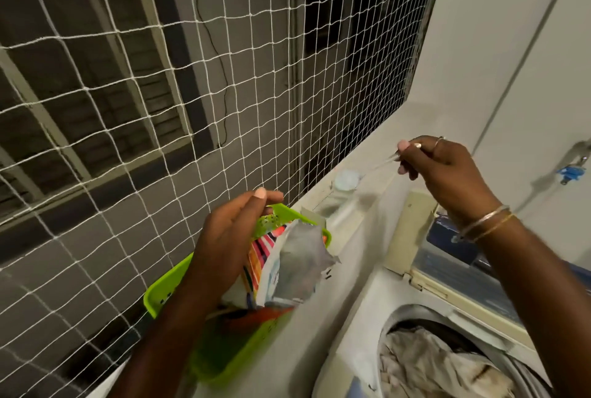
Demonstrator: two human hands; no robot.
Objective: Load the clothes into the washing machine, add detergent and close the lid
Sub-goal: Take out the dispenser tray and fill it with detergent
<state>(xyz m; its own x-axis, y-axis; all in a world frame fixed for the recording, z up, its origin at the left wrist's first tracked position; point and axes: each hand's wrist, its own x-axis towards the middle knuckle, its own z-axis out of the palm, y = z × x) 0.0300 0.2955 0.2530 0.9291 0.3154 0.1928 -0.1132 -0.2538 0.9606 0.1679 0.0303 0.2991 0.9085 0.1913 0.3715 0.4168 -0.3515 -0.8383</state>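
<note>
White netting (192, 78) covered the opening ahead, with a pale wall (495, 30) to its right and a blue clip (571, 172) on that wall. Below, I saw the washer (351, 317) with its lid (454, 257) raised and pale clothes (425, 362) lying in the drum. A green basket (160, 295) sat just left of the washer. My view showed the left hand (224, 244) inside the basket, fingers curled round the upper part of a torn-open detergent pouch (287, 266). The right hand (447, 167), bangles (486, 222) on its wrist, was raised above the washer's back edge. Its fingertips pinched the thin handle of a clear scoop (347, 179), which was blurred, and I could not tell whether it held any powder.
</note>
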